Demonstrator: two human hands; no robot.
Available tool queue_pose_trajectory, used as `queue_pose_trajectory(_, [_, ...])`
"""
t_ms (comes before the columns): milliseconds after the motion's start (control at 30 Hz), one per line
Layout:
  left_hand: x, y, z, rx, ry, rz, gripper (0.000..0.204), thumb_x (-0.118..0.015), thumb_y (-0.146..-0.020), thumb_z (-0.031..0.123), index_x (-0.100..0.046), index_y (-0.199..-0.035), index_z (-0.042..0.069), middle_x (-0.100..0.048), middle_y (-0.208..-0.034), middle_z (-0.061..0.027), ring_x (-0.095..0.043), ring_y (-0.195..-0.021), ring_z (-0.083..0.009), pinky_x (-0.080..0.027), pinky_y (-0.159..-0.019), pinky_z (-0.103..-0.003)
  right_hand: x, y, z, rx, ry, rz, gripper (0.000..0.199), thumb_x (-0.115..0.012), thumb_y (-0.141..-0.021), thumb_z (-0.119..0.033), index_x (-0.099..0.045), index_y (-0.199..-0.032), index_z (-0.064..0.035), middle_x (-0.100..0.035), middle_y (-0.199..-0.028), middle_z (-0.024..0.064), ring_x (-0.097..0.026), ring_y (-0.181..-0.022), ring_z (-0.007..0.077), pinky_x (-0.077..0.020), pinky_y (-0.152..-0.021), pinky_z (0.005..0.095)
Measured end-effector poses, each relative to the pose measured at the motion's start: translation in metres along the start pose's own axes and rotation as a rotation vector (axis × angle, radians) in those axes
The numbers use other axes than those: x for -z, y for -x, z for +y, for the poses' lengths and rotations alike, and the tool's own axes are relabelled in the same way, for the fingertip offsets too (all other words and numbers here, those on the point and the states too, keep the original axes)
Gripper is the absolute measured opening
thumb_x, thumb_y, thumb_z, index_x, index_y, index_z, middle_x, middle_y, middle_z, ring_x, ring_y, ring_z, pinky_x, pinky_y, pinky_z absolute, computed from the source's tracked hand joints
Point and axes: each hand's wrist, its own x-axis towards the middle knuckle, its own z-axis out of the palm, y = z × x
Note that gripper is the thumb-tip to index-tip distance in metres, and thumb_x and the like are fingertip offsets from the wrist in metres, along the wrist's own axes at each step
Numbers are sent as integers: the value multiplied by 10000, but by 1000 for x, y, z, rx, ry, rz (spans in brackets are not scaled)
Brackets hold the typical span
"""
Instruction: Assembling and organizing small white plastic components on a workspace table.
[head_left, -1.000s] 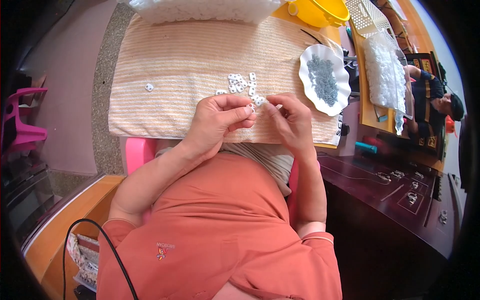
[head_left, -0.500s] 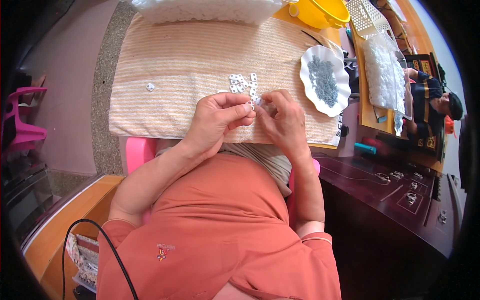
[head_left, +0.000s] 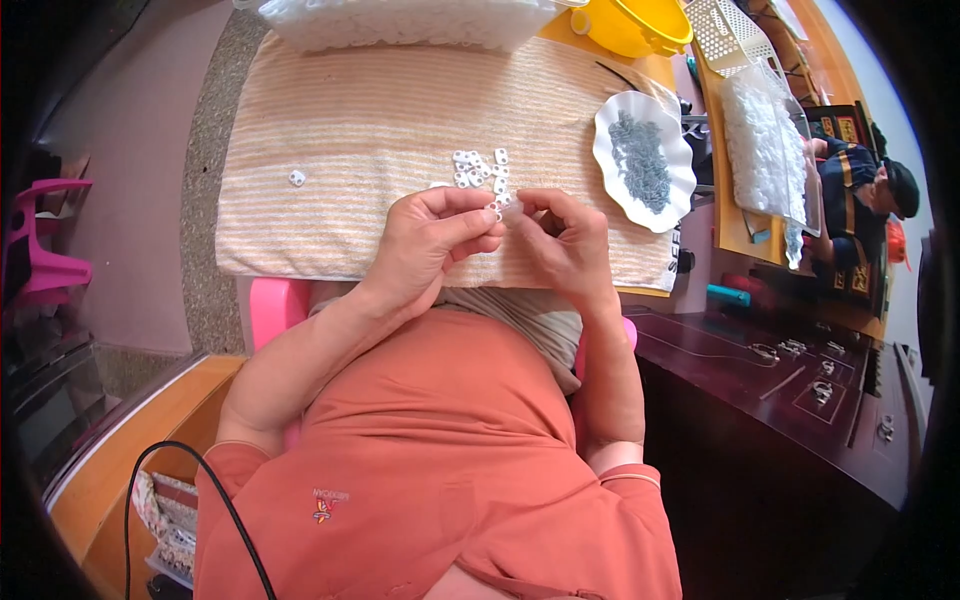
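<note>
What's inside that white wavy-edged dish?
The white dish holds a heap of small grey pieces. Only the upper ones show; any underneath, and the part of the dish bottom they cover, can't be seen.

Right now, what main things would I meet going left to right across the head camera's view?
Magenta chair, lone white piece, left hand, right hand, white scalloped dish, heaped white pieces, co-worker's black cap.

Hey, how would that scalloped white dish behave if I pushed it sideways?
The scalloped white dish would probably drag a bit, since it sits mostly on striped cloth. It looks broad, so tipping seems unlikely, but the loose grey pieces heaped inside might shift.
</note>
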Motion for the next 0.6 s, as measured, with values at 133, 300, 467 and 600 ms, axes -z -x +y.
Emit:
queue_pose_trajectory(133, [-1,0,0,1,-2,0,162,-640,-882,19,-636,-1038,-24,-675,-925,-92,-667,-821,-142,-570,-759,-248,4,0,12,-60,-165,-17,208,-700,-832,-43,-666,-1028,17,-631,-754,0,-529,-608,31,-420,-530,192])
queue_pose_trajectory(300, [1,-1,-1,3,6,-4,166,-639,-883,17,-637,-1044,-25,-677,-933,-93,-665,-821,-139,-569,-756,-245,4,1,4,-203,-537,-111,217,-668,-854,11,-651,-1065,54,-649,-801,38,-575,-615,67,-467,-527,198])
queue_pose_trajectory(467, [-1,0,0,16,16,-7,161,-636,-886,19,-638,-1042,-19,-678,-930,-89,-663,-814,-133,-568,-750,-240,2,1,7,-189,-610,-153,229,-652,-873,13,-641,-1098,57,-661,-826,59,-611,-649,91,-514,-554,223])
queue_pose_trajectory(600, [1,-1,0,20,27,-19,165,-634,-887,19,-637,-1049,-13,-680,-931,-86,-664,-811,-128,-568,-743,-235,1,2,8,-224,-683,-181,254,-647,-878,15,-628,-1128,57,-667,-884,79,-639,-711,115,-547,-597,235])
